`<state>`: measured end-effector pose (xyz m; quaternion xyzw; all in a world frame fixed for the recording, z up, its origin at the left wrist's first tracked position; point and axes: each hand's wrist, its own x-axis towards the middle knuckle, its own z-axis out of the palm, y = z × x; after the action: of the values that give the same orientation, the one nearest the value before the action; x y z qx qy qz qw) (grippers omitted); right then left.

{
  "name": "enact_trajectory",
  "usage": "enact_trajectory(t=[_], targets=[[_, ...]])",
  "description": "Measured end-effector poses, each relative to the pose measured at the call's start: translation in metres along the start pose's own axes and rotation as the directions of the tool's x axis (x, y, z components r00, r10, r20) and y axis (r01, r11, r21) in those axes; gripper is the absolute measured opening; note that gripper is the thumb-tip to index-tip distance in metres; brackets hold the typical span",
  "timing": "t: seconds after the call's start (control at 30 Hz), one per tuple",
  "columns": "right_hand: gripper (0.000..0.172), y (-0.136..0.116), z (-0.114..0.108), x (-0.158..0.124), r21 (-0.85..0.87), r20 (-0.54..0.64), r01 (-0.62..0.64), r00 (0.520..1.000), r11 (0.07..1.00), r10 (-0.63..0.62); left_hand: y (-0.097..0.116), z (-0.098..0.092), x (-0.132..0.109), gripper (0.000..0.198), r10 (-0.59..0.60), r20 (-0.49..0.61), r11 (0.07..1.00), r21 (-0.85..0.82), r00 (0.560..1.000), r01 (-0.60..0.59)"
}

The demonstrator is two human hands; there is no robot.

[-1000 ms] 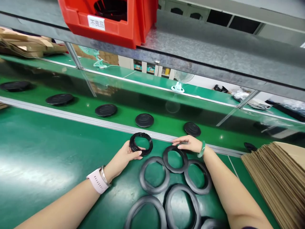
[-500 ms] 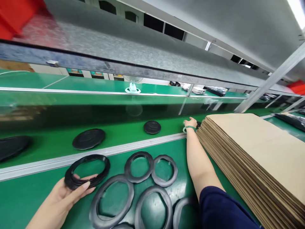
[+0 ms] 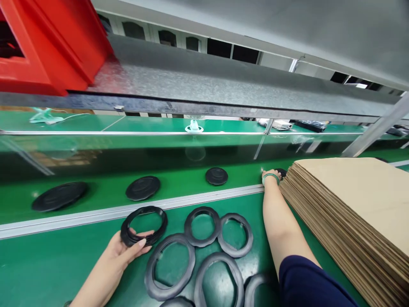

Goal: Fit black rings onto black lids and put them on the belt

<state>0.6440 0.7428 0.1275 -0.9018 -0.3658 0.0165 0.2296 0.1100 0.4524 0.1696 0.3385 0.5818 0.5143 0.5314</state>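
In my left hand (image 3: 128, 249) is a small stack of glossy black rings (image 3: 143, 226), gripped at its near edge between thumb and fingers. My right arm stretches forward to the green belt. There my right hand (image 3: 270, 175), with a green bangle (image 3: 271, 176) at the wrist, is beside a black disc (image 3: 281, 173). Its fingers are small and partly hidden, so their grip on that disc cannot be made out. Several dark grey rings lie flat on the green table, among them a ring (image 3: 202, 227) and a larger ring (image 3: 171, 266).
A tall stack of brown cardboard sheets (image 3: 345, 183) stands right of my right arm. More black discs, such as one disc (image 3: 143, 188), lie along the belt behind a metal rail (image 3: 198, 198). Overhead runs a metal shelf (image 3: 207, 76) carrying a red bin (image 3: 54, 55).
The view has swung left, so most things appear farther right and more of the red bin shows. My left hand keeps the black rings; my right hand remains by the disc near the cardboard.
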Motion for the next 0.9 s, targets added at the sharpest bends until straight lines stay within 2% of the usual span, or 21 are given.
enact_trajectory(t=[0.27, 0.43, 0.53, 0.63, 0.73, 0.83, 0.9], targets=[[0.030, 0.004, -0.002, 0.007, -0.018, -0.044, 0.054, 0.998, 0.998, -0.055, 0.001, 0.001, -0.001, 0.064, 0.010, -0.008, 0.999, -0.034, 1.000, -0.010], [0.026, 0.001, -0.008, 0.010, -0.102, 0.038, 0.061, 0.998, 0.993, -0.058, -0.006, -0.005, 0.002, 0.066, 0.026, 0.030, 0.999, -0.022, 0.999, -0.025], [0.025, -0.011, -0.009, 0.004, -0.129, 0.114, 0.154, 0.984, 0.980, -0.140, -0.005, -0.005, 0.002, 0.065, 0.032, 0.021, 0.999, -0.016, 0.999, -0.032], [0.022, -0.028, -0.005, -0.009, -0.084, 0.160, 0.331, 0.935, 0.940, -0.315, -0.001, -0.003, 0.000, 0.064, 0.027, 0.027, 0.999, -0.023, 0.999, -0.026], [0.021, -0.040, 0.001, -0.021, 0.001, 0.162, 0.512, 0.847, 0.859, -0.506, 0.002, -0.004, -0.002, 0.062, 0.008, 0.026, 0.999, -0.053, 1.000, -0.006], [0.020, -0.037, 0.002, -0.023, 0.061, 0.174, 0.610, 0.773, 0.790, -0.610, 0.004, -0.007, -0.004, 0.062, 0.016, 0.022, 0.995, -0.099, 1.000, -0.014], [0.018, -0.030, 0.000, -0.020, 0.086, 0.199, 0.633, 0.745, 0.769, -0.636, 0.003, -0.009, -0.006, 0.060, 0.013, 0.035, 0.994, -0.109, 0.999, -0.009]])
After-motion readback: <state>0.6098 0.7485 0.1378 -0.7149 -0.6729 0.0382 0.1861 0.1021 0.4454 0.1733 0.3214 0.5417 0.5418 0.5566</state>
